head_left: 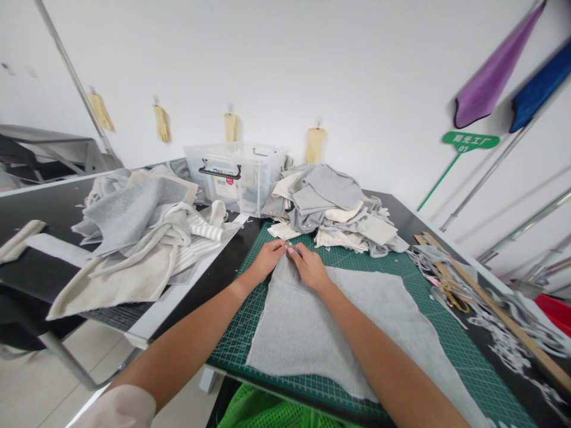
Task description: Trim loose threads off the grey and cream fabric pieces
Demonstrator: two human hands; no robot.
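A light grey piece of fabric (307, 333) lies spread over the green cutting mat (236, 333). My left hand (267, 259) is closed, pinching the far left corner of this fabric. Right beside it, my right hand (311, 266) is closed around a small tool (293, 248) with a dark blue part; fingers hide most of it, so its exact kind is unclear. The tool's tip meets the fabric edge at the left fingertips. Just beyond both hands sits a heap of grey and cream fabric pieces (330, 199).
More fabric pieces (129, 220) are piled on the left table. A clear plastic bin (250, 178) stands at the back. Along the right lie scissors (455, 299), a wooden ruler (504, 321) and white scraps (499, 339). Green mesh (272, 410) shows below the front edge.
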